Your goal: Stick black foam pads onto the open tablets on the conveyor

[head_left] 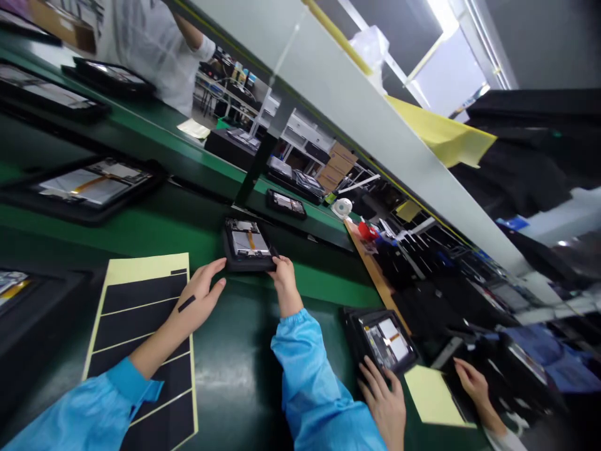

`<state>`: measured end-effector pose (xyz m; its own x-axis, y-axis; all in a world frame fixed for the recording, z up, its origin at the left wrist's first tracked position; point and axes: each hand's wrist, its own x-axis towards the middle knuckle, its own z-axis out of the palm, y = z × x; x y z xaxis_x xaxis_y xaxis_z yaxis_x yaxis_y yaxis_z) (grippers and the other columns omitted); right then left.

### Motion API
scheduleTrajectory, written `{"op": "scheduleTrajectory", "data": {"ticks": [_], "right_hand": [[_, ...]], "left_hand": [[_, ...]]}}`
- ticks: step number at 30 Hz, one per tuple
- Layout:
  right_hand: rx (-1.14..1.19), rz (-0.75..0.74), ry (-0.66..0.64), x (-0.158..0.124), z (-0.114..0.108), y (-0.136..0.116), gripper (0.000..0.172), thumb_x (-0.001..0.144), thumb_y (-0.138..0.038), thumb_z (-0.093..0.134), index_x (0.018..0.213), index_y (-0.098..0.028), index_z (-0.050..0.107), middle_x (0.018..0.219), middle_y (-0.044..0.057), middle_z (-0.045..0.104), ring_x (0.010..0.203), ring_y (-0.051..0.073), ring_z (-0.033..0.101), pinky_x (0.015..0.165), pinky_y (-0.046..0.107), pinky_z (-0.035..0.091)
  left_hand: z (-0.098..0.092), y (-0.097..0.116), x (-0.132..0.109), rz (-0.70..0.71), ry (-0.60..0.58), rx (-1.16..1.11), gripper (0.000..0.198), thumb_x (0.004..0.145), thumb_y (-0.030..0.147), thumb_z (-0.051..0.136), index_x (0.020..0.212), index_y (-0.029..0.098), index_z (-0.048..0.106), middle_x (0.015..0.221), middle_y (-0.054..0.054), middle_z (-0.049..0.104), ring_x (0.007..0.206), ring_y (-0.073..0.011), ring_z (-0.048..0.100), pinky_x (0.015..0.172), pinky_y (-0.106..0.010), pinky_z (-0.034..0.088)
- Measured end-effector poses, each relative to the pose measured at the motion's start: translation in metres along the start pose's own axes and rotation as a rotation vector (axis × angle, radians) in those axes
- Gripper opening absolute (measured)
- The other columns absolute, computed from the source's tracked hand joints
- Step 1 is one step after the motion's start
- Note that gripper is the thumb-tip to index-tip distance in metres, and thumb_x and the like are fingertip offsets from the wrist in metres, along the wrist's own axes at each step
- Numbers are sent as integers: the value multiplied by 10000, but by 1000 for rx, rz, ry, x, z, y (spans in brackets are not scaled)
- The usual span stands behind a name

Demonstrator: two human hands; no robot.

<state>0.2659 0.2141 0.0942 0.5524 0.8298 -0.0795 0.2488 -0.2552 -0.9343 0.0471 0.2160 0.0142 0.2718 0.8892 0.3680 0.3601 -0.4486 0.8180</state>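
Observation:
An opened tablet (248,241) in a black holder (248,264) lies in front of me, with silver battery cells and an orange ribbon cable showing. My right hand (284,275) pinches the holder's near right corner. At its left side, my left hand (203,294) has its fingers stretched out and its thumb apart, the fingertips close to the edge; whether they touch it I cannot tell. A short black strip (186,304) sticks to the back of that hand. Under my left forearm lies a yellow backing sheet (141,266) with several black adhesive pieces (136,300).
Another opened tablet (96,185) lies on the green conveyor (197,247) at left. A smaller one (286,203) sits farther back. To the right, a co-worker's hand (385,401) touches a tablet (387,341) beside a yellow sheet (434,394). A pale beam (328,81) slants overhead.

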Motion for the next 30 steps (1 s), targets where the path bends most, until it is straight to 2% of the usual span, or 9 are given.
{"op": "scheduleTrajectory", "data": {"ticks": [7, 10, 13, 16, 19, 21, 23, 27, 30], "right_hand": [[335, 61, 184, -168, -45, 93, 374, 889, -588, 704, 1030, -265, 579, 921, 17, 663, 829, 208, 718, 676, 323, 648], [345, 75, 176, -227, -55, 119, 440, 819, -594, 746, 1058, -264, 582, 963, 25, 649, 825, 209, 715, 683, 328, 656], [294, 49, 158, -260, -67, 124, 434, 817, -503, 789, 1137, -245, 650, 1095, 64, 662, 946, 228, 718, 841, 373, 662], [31, -130, 184, -277, -79, 114, 396, 901, -365, 742, 1274, -240, 696, 1317, 129, 656, 1261, 304, 646, 1142, 517, 546], [-232, -359, 240, -280, -85, 95, 336, 1004, -288, 625, 1324, -224, 705, 1413, 167, 651, 1408, 338, 560, 1230, 600, 454], [-201, -407, 162, -274, -84, 83, 304, 1035, -270, 588, 1297, -205, 728, 1350, 164, 699, 1277, 303, 660, 1122, 526, 565], [-106, -380, -38, -262, -81, 73, 264, 1033, -276, 614, 1240, -205, 763, 1225, 128, 763, 1037, 236, 749, 924, 403, 652], [167, -152, -461, -232, -82, 59, 169, 1030, -306, 655, 990, -261, 813, 855, 9, 800, 666, 125, 719, 606, 239, 597], [403, 69, -611, -215, -94, 56, 183, 969, -370, 750, 826, -264, 791, 681, -32, 738, 535, 85, 644, 529, 205, 540]], "left_hand": [[-51, 46, -73, 318, -221, 224, 588, 1122, 664, 390, 1271, 223, 748, 1212, -105, 699, 1154, -341, 647, 1020, -480, 542], [-51, 46, -92, 418, -412, 250, 613, 1132, 664, 353, 1174, 223, 776, 1172, -114, 689, 1078, -316, 634, 945, -431, 536], [-43, 46, -105, 431, -588, 221, 552, 1157, 605, 347, 1130, 227, 748, 1157, -98, 688, 1065, -284, 632, 926, -390, 527], [-39, 52, -112, 440, -641, 210, 468, 1173, 549, 369, 1151, 233, 713, 1196, -85, 683, 1114, -279, 629, 961, -387, 515], [-36, 60, -115, 421, -619, 225, 479, 1170, 528, 356, 1115, 209, 709, 1133, -98, 690, 1034, -279, 647, 902, -394, 528], [-32, 65, -117, 451, -590, 250, 514, 1168, 495, 317, 1077, 190, 721, 1062, -111, 697, 955, -280, 655, 847, -405, 544], [-29, 70, -119, 562, -529, 298, 512, 1165, 400, 293, 1065, 177, 743, 1023, -123, 704, 917, -286, 663, 823, -420, 560], [-23, 85, -121, 914, -280, 393, 386, 1123, 176, 372, 1160, 159, 756, 1119, -134, 733, 935, -283, 695, 851, -424, 597], [-13, 98, -119, 1084, -197, 339, 295, 1118, 124, 456, 1293, 153, 691, 1187, -114, 736, 980, -261, 716, 892, -389, 605]]}}
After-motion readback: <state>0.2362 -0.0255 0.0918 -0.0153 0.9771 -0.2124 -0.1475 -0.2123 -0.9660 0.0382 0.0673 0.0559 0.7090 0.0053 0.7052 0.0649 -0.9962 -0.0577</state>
